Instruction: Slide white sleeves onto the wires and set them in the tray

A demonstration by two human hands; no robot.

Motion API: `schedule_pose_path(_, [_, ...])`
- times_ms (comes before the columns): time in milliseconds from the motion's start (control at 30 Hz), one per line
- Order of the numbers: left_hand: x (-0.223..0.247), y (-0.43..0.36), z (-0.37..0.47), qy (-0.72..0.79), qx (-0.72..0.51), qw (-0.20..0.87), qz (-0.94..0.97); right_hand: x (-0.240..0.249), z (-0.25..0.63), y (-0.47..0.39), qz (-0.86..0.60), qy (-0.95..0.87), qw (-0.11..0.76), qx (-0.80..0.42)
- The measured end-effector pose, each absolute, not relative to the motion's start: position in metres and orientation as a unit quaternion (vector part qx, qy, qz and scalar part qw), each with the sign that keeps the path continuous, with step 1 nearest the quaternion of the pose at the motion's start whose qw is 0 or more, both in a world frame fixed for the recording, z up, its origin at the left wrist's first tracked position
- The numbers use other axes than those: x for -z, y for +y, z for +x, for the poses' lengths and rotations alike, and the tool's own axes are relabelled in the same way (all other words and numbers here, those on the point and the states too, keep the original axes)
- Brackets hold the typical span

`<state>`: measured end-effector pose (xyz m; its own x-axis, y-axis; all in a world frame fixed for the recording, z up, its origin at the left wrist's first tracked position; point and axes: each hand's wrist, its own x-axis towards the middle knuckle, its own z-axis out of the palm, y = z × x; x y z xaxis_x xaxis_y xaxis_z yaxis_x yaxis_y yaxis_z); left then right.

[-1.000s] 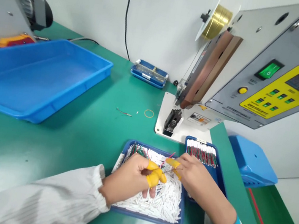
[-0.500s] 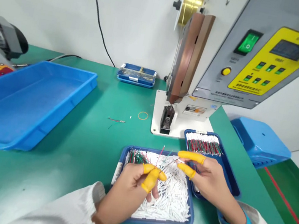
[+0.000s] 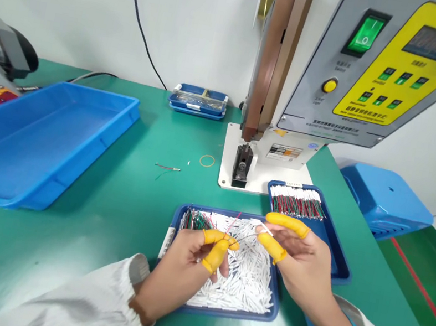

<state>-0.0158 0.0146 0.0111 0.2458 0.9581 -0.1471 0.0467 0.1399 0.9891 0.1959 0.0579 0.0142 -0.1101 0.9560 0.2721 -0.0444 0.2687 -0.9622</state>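
Note:
Yellow finger cots cover the thumb and forefinger of both hands. My left hand point(image 3: 195, 257) is closed in a pinch on thin wires; a red wire point(image 3: 235, 221) sticks up from its fingertips. A dark wire point(image 3: 248, 236) reaches from that pinch across to my right hand point(image 3: 303, 251). Between the thumb and forefinger of my right hand is a small white tube point(image 3: 267, 229), by the dark wire's end; whether the wire enters it I cannot tell. Both hands are above a blue tray point(image 3: 275, 308) of loose white tubes point(image 3: 242, 285), with red and green wires point(image 3: 196, 220) in its far left corner.
Behind the tray stands a crimping machine point(image 3: 270, 71). Beside it, a second blue tray point(image 3: 334, 245) holds rows of white-ended wires point(image 3: 297, 204). A rubber band point(image 3: 207, 160) and a stray wire piece point(image 3: 168, 168) lie on the table. At left is a large blue tray point(image 3: 91, 140).
The view has shifted slightly. My right thumb and forefinger have moved a little, and the white tube between them shows more clearly. My left hand keeps its pinch on the wires.

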Motion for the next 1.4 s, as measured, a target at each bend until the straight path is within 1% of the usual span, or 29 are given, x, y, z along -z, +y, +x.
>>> schedule_pose_path(100, [-0.008, 0.011, -0.013, 0.454, -0.391, 0.617, 0.51, -0.018, 0.19, 0.053, -0.373, -0.544, 0.579, -0.48])
schedule_pose_path(233, [-0.002, 0.009, -0.008, 0.439, -0.402, 0.646, 0.478, -0.022, 0.188, 0.049, -0.344, -0.513, 0.607, -0.5])
schedule_pose_path(400, [-0.006, 0.01, -0.006, 0.439, -0.422, 0.645, 0.462, -0.025, 0.187, 0.047, -0.355, -0.524, 0.614, -0.472])
schedule_pose_path(633, [-0.008, 0.01, -0.005, 0.446, -0.402, 0.653, 0.461, -0.025, 0.189, 0.043, -0.373, -0.525, 0.637, -0.425])
schedule_pose_path(933, [-0.008, 0.01, -0.005, 0.454, -0.379, 0.669, 0.449, -0.029, 0.184, 0.041, -0.384, -0.506, 0.637, -0.435])
schedule_pose_path(1400, [-0.007, 0.008, -0.005, 0.458, -0.375, 0.663, 0.458, -0.031, 0.184, 0.042, -0.391, -0.511, 0.627, -0.439])
